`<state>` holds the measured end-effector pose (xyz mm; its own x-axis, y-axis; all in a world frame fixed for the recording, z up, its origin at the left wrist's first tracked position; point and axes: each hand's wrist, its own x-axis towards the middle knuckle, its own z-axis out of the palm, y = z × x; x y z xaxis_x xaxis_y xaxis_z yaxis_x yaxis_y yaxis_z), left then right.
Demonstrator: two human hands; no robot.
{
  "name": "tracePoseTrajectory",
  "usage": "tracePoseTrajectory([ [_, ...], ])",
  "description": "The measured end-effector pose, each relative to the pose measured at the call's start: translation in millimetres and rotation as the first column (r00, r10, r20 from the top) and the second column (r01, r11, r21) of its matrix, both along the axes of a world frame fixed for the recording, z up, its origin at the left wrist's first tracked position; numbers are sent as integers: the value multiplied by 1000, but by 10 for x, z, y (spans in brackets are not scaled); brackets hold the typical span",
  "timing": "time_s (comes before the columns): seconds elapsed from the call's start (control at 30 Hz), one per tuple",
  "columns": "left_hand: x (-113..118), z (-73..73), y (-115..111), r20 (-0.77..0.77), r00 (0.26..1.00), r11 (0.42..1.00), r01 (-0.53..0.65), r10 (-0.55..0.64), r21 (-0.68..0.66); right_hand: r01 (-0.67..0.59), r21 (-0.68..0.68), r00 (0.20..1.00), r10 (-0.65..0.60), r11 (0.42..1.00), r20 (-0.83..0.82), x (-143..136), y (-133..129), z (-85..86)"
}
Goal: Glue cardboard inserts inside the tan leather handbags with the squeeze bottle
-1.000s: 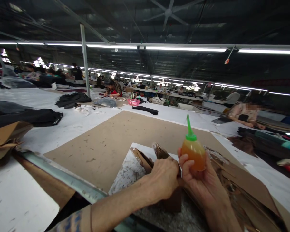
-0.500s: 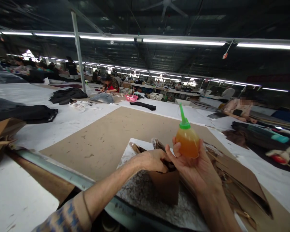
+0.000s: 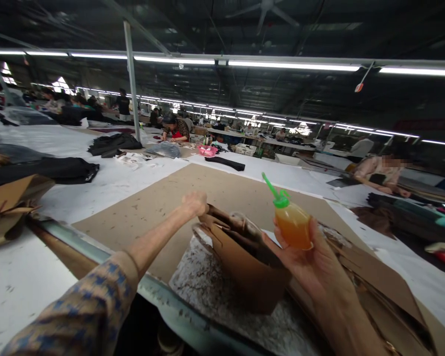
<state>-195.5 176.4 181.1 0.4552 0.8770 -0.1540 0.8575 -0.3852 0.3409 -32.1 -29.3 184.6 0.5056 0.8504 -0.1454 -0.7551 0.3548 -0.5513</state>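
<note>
My right hand is wrapped round a squeeze bottle of orange liquid with a green cap and a green spout, which leans up and to the left. Closed in a fist, my left hand grips the far left end of a folded brown leather-like piece; its fingertips are hidden. The piece stands partly open, with dark folds inside, on a mottled grey-and-white board. Its near right end lies just under my right wrist.
Brown paper covers the table beyond the board. More brown pieces lie at the right, and a folded brown piece at the left. Dark cloth lies farther back. A co-worker leans over the table at the right.
My left hand has moved away and to the left, drawing the brown piece out longer and wider. The bottle has tilted further left in my right hand. The view has shifted slightly.
</note>
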Motion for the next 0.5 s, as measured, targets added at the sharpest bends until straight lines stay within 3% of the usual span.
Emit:
tracePoseTrajectory([
  [0.13,-146,-118,250,-59,994,993,-91,87,-79,-3,-11,1000,3,1000,-5,119,90,-50],
  [0.27,-185,-173,334,12,999,978,-41,44,-207,27,-37,999,-28,999,-32,154,161,-44],
  [0.33,-249,-112,348,102,995,974,14,10,-227,13,-24,999,-13,1000,-35,159,161,-45],
  [0.4,-318,10,288,201,980,986,35,-1,-166,-9,2,1000,10,1000,-27,157,154,-51],
  [0.47,-341,167,106,344,937,993,84,-51,-83,-27,8,1000,27,1000,-14,146,158,-56],
  [0.5,-323,244,-28,439,890,985,163,-121,-59,-28,1,1000,28,1000,-6,141,165,-56],
])
